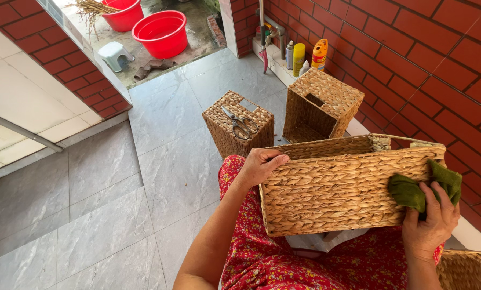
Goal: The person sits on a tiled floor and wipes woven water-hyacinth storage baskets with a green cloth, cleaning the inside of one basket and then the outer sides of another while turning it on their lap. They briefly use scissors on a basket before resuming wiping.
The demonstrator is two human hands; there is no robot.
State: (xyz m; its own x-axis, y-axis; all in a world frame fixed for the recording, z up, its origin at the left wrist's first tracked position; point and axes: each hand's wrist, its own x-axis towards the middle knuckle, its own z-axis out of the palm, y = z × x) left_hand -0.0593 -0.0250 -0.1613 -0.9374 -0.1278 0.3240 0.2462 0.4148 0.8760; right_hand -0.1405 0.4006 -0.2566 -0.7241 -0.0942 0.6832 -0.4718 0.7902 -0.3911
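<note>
Left hand point(259, 165) grips the basket point(342, 188) rim; right hand point(431, 217) presses a green cloth point(412, 192); the lap-balanced basket could tip toward the floor point(117, 215).

Red floral-print garment point(283, 263); arms bare, no sleeves visible.

Woven basket point(337, 188): coarse plaited straw, matt, ridged. Green cloth point(412, 192): soft, matt fabric. Scissors point(239, 124): shiny metal. Floor point(117, 215): smooth marbled grey tile, slight sheen. Red basins point(161, 33): glossy plastic. Wall point(439, 59): glazed red brick tile.
</note>
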